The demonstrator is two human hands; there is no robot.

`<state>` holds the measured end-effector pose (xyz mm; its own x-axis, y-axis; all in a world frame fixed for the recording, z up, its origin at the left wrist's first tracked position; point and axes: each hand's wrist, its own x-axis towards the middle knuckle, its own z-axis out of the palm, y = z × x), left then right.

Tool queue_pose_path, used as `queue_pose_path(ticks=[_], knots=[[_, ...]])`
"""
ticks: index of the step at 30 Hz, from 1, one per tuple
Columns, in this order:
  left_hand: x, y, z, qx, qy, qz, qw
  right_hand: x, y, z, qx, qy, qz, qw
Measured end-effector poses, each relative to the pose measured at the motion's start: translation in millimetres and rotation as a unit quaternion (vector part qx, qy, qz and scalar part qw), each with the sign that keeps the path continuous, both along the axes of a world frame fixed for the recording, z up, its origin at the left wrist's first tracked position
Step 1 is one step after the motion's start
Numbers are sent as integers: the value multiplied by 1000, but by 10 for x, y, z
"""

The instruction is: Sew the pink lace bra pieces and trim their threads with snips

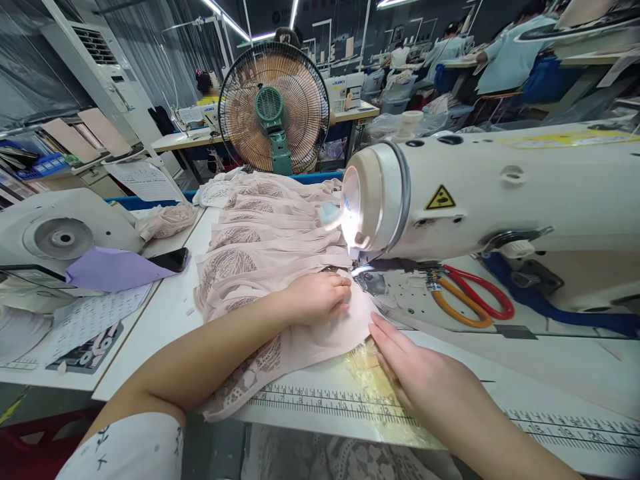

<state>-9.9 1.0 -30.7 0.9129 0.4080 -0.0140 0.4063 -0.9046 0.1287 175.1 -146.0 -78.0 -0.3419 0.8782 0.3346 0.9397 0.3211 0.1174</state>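
Cloth (357, 323) on bench (170, 313) by sewing mach. (470, 193) looks soft, light, prob. slippy; hold flat near edge. L hand (316, 298) has bent fingers on top, R hand (420, 363) straight ones at edge; can't tell if either grips.

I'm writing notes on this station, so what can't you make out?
In the head view:
Needle tip: lost in glare beneath the sewing machine at right.
Pink fabric: part hidden under the left hand.
Phone: left end hidden by purple cloth.
Printed sheet below that cloth: lettering too small to read.
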Motion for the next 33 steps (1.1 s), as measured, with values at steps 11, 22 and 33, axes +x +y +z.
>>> queue_pose_path(ticks=[11, 22, 33], knots=[[25, 109, 91, 28, 26, -26, 999, 21, 87, 112, 5, 3, 14, 1000], [-14, -420, 177, 77, 49, -112, 990, 82, 52, 25, -51, 16, 2, 999], [-111, -176, -41, 192, -16, -132, 972, -15, 245, 51, -139, -65, -11, 988]])
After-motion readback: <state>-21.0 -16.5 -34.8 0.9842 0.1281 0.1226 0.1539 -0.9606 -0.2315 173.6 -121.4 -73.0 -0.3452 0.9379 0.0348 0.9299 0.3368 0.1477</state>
